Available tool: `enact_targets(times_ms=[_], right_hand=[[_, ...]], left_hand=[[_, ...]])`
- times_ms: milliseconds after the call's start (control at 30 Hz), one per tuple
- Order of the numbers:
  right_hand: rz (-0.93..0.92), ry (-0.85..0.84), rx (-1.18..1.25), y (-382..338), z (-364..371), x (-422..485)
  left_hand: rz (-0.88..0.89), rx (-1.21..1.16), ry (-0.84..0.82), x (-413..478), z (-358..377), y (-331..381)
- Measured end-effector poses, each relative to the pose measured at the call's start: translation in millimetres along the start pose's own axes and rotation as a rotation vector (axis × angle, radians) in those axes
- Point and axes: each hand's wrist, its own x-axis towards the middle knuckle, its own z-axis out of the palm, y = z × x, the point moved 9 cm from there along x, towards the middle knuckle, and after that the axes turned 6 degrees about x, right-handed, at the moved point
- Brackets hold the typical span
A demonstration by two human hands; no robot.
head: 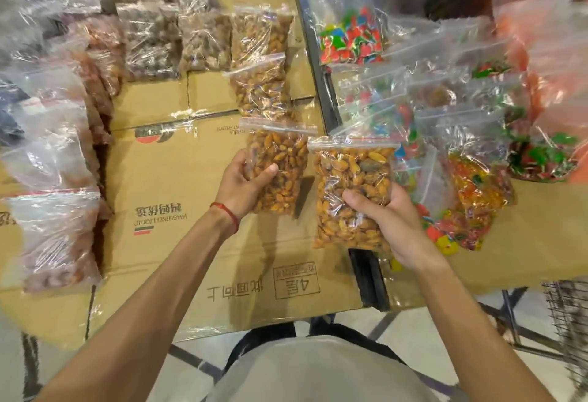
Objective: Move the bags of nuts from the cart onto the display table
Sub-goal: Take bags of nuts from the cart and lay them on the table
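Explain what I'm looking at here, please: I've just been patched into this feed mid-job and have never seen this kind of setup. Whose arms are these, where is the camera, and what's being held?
There is no machine here. One wide-angle camera sits on a person's head, looking forward and down, so the two bare arms reaching in from below are theirs. The left hand holds a clear zip bag of orange-brown nuts; the right hand has its grip on a second, similar bag. Beneath them is a surface covered with flattened cardboard boxes. Two more nut bags lie in a line beyond the left hand, with bags of darker goods further left. To the right, past a dark metal bar, lies a pile of bags of colourful candy.
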Motion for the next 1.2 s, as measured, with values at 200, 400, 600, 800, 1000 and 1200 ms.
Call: enact_targets(times_ms=[200,400,600,800,1000,1200], right_hand=[[-0.019,0.094,0.054,-2,12,5],[-0.01,0.145,0.103,1,18,6],[0.005,0.189,0.085,8,23,7],[0.056,0.148,0.054,14,29,9],[0.086,0.064,-0.005,21,39,16],[0.076,-0.064,-0.145,20,58,32]], left_hand=[[0.072,0.02,-0.077,54,-6,31],[0.094,0.191,0.044,113,-19,19],[0.112,0.375,0.254,92,-10,23],[0.081,0.413,0.197,88,-23,7],[0.129,0.605,0.177,44,-44,1],[0.314,1.016,0.157,-14,-51,2]])
